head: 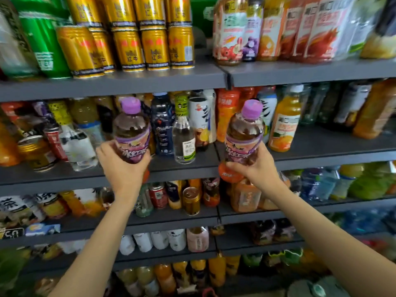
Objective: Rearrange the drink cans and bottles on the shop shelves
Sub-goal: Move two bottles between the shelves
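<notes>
I hold two matching bottles of brown tea with purple caps and purple labels, both upright in front of the second shelf (192, 168). My left hand (122, 163) grips the lower part of the left purple-capped bottle (131, 127). My right hand (252, 166) grips the base of the right purple-capped bottle (245, 131). Each bottle hangs just in front of the shelf's front edge, its bottom hidden by my fingers. Between them on the shelf stand a clear bottle (184, 140) and a dark blue bottle (162, 125).
Gold cans (130, 48) and green cans (42, 43) are stacked on the top shelf, juice bottles (270, 28) to their right. An orange juice bottle (285, 123) stands right of my right hand with bare shelf beside it. Lower shelves hold mixed cans and bottles.
</notes>
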